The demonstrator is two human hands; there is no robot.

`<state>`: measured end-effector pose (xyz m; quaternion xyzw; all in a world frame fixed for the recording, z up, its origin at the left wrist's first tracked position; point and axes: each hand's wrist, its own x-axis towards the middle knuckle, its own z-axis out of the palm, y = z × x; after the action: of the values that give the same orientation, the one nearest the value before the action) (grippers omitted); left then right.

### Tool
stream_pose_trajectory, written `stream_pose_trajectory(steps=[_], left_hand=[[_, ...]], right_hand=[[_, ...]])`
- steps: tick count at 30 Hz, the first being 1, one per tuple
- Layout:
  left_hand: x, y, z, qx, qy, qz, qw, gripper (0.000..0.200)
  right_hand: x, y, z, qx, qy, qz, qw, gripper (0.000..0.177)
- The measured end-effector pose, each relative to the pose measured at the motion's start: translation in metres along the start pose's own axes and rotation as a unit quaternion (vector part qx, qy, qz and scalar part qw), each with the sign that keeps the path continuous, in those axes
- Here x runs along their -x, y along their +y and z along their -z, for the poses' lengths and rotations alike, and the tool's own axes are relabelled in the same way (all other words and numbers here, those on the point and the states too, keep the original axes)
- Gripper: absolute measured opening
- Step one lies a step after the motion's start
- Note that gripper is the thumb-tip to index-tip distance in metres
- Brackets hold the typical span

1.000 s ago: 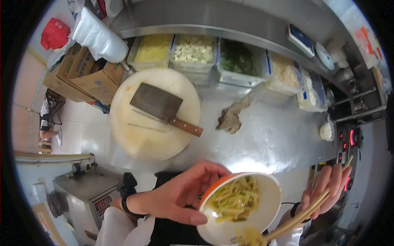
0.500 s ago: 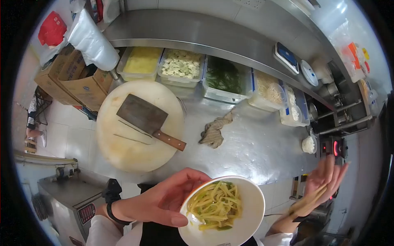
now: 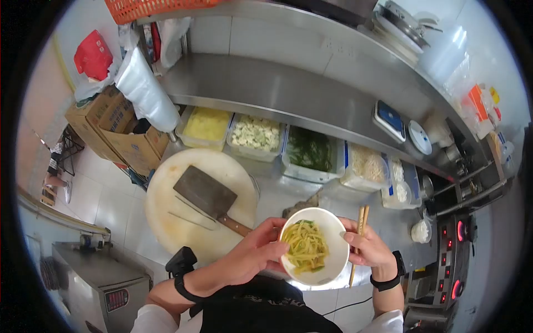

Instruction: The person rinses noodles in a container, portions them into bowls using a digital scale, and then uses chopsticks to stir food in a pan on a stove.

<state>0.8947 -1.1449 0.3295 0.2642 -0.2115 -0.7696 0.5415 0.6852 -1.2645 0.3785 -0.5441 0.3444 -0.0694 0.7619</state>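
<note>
The brushed steel tabletop point(image 3: 388, 222) spreads below you. On your left it carries the round, pale cutting board point(image 3: 166, 222) and a dark, flat cleaver point(image 3: 205, 194) lying idle. You hold the smooth white bowl point(image 3: 336, 261) above the tabletop's near edge, already filled and not yet set down. Your left hand point(image 3: 258, 250) has its fingers wrapped on the bowl's side. Your right hand point(image 3: 369, 250) steadies the other side while pinching thin wooden chopsticks point(image 3: 360, 233). Inside lie glossy, pale yellow shredded strips point(image 3: 305, 247) flecked with green.

Blue print on the cardboard box point(image 3: 119, 130) — too small to read — nothing else legible.
</note>
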Motion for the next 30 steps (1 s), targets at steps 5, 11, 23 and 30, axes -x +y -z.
stream_pose_trajectory(steps=[5, 11, 23, 30], left_hand=[[-0.036, 0.004, 0.009, 0.002, -0.028, -0.085, 0.996, 0.057], [-0.008, -0.032, 0.065, -0.256, 0.005, 0.004, 0.967, 0.042], [0.041, -0.121, 0.104, -0.225, 0.157, 0.057, 0.960, 0.040], [0.049, -0.144, 0.122, -0.405, 0.141, 0.059, 0.901, 0.044]], right_hand=[[-0.048, -0.032, 0.039, 0.022, 0.087, 0.015, 0.996, 0.020], [-0.160, -0.057, 0.182, 0.061, 0.203, 0.149, 0.966, 0.020], [-0.240, -0.094, 0.312, 0.303, 0.507, 0.164, 0.790, 0.023], [-0.183, -0.144, 0.231, 0.603, 0.475, 0.461, 0.445, 0.008]])
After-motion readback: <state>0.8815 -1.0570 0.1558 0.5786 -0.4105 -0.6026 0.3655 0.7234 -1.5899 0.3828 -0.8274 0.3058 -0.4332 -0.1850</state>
